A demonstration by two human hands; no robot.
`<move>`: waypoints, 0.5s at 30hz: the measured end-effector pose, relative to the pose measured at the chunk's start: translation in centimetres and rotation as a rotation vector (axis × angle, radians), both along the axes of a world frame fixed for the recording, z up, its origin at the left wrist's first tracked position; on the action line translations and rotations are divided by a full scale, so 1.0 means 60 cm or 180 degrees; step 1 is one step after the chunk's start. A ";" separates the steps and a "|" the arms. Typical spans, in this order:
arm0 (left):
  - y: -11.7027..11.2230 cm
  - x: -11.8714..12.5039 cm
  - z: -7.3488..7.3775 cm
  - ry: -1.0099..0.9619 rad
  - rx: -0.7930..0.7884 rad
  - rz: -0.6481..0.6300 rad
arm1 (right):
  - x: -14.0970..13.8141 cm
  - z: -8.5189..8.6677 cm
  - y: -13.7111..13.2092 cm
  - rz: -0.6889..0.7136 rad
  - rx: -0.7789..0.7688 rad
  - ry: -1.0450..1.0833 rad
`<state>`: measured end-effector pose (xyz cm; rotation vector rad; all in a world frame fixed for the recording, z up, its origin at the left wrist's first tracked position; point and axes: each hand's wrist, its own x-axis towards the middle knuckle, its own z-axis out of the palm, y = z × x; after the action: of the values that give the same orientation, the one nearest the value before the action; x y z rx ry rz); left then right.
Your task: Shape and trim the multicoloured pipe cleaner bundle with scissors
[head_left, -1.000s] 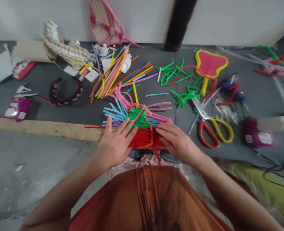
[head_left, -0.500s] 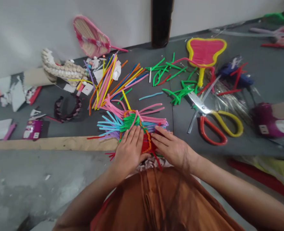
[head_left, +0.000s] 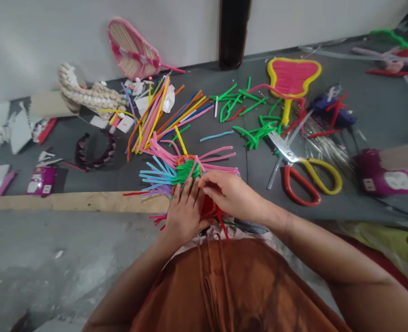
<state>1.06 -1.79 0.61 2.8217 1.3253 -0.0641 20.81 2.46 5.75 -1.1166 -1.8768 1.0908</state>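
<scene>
A colourful pipe-cleaner piece (head_left: 187, 171) lies at the table's front edge. Its middle is green, with red lower down and an orange outline. Pink, light blue and purple pipe-cleaner ends fan out at its sides, and a yellow stem (head_left: 180, 140) points away from me. My left hand (head_left: 185, 212) rests flat on its lower left, fingers stretched. Over its right side, my right hand (head_left: 233, 193) is closed in a pinch, fingertips close to the left fingers. Whatever is between those fingertips is too small to make out. Both hands cover much of the lower part.
Scissors (head_left: 286, 150) with red and yellow handles lie to the right, beside cut green pipe cleaners (head_left: 259, 131). Behind are a bundle of coloured pipe cleaners (head_left: 151, 115) and a pink fan with yellow edging (head_left: 293, 78). A dark braided band (head_left: 96, 161) lies left; a purple glue gun (head_left: 380, 177) sits right.
My right hand has lifted from lying flat on the piece's right side, moved up and left, and curled into a pinch. My left hand stays flat, its fingers slightly more spread.
</scene>
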 end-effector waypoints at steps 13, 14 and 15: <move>-0.004 -0.020 -0.015 -0.2469 -0.0304 0.0867 | -0.012 -0.089 -0.006 -0.0167 0.0480 -0.1239; -0.003 -0.020 -0.015 -0.2614 -0.0174 0.0954 | -0.015 -0.087 -0.004 -0.0092 0.0516 -0.1397; -0.004 -0.018 -0.015 -0.2671 0.0032 0.0987 | -0.018 -0.084 -0.001 -0.0041 0.0548 -0.1526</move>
<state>-0.03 -2.02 -0.29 2.1471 1.4516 0.9948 19.73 2.40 0.68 -1.3715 -2.2732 0.6725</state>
